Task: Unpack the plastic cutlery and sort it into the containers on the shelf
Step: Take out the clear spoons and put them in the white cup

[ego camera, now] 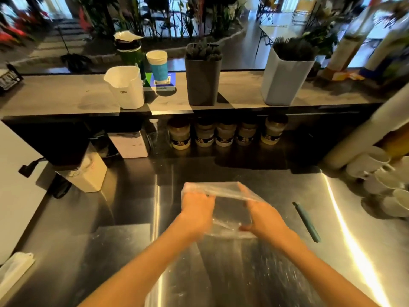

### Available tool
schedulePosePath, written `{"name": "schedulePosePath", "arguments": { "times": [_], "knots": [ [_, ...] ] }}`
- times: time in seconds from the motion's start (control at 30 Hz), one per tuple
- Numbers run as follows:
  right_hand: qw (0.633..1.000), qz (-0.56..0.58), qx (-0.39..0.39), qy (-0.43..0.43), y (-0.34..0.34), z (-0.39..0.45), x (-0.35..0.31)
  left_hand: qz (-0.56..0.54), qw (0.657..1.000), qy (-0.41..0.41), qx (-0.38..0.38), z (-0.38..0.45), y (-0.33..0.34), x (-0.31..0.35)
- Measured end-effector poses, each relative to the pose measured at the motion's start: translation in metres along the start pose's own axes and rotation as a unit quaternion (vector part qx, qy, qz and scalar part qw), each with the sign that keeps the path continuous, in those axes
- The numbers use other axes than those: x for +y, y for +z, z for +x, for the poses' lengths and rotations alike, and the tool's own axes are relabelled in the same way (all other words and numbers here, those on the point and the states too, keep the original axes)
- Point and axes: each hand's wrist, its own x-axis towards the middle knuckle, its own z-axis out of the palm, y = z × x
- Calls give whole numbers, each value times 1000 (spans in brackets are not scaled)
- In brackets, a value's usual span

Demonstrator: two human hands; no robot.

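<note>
A clear plastic bag (223, 193) is held above the steel counter, between both hands. My left hand (198, 210) grips its left edge and my right hand (262, 217) grips its right side. I cannot tell what the bag holds. On the shelf stand a white container (126, 87) that looks empty, a dark grey container (202, 83) packed with black cutlery, and a pale blue container (285, 80) also filled with black cutlery.
A teal bag clip (306, 221) lies on the steel counter (132, 229) at the right. White cups (385, 180) crowd the right edge. Several jars (223, 134) stand under the shelf. A white box (88, 173) sits at left, a folded bag (15, 269) at lower left.
</note>
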Motion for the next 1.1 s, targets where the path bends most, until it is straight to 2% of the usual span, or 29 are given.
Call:
{"name": "schedulePosePath", "arguments": {
  "times": [0.07, 0.13, 0.3, 0.4, 0.5, 0.6, 0.67, 0.77, 0.87, 0.93, 1.0, 1.03, 1.1],
  "knots": [
    [998, 37, 51, -26, -18, -10, -10, 3, 999, -1, 45, -16, -20, -7],
    [993, 81, 83, -35, -15, -12, -12, -2, 999, -6, 45, -20, -28, -6],
    [995, 99, -14, -3, 19, -10, -8, 28, 999, 3, -42, -10, -7, 10],
    [997, 82, 2, 1, 26, -6, -5, -22, 999, 5, -31, -3, 6, 10],
    [994, 100, -24, -26, 37, 1, 3, -97, 992, -13, -83, 5, 25, 7],
    [992, 111, -33, -55, 48, 14, 2, -190, 975, 3, -118, 11, 39, 4],
    [991, 96, -64, -72, 49, 26, -4, -227, 966, 17, -123, 16, 40, 1],
    [981, 73, -139, -110, 34, 48, -5, -223, 966, 42, -122, 27, 25, -12],
    [969, 91, -145, -176, 2, 60, -6, -187, 976, 96, -57, 28, 2, -28],
    [963, 125, -89, -221, -17, 58, -6, -175, 975, 132, 26, 26, -5, -36],
    [958, 133, -18, -252, -23, 53, -4, -199, 957, 159, 136, 25, -4, -42],
    [960, 131, 2, -247, -20, 52, -1, -199, 948, 172, 180, 27, 4, -45],
    [976, 100, -5, -196, -3, 55, 10, -152, 952, 179, 195, 39, 29, -50]
  ]
}}
